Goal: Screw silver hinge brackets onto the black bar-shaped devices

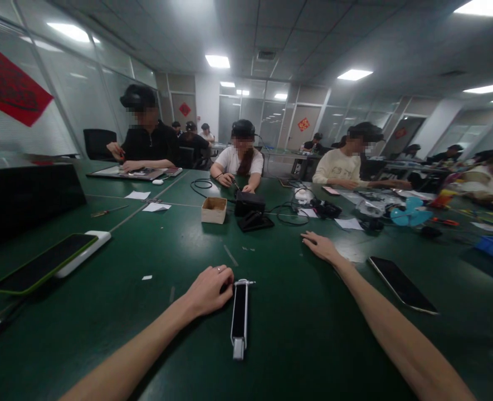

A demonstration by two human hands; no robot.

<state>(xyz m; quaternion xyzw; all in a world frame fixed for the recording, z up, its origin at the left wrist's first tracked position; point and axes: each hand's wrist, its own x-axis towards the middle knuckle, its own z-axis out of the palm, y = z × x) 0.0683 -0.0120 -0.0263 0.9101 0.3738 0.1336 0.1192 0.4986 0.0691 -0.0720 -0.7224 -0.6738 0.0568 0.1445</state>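
Note:
On the green table lies a slim white-edged device with a black face, a pale block at its near end and a thin metal rod sticking out to the right at its far end. My left hand, wearing a ring, is closed with curled fingers against that far end. Whatever its fingertips pinch is hidden. Farther off to the right, my right hand rests palm down on the table, fingers stretched out and holding nothing. To the right of my right forearm lies a dark-screened phone.
At left are a green-edged phone, a white slab and a black panel. Ahead stand a small open box and a black box with cables. Blue fan blades lie right. Several people sit around.

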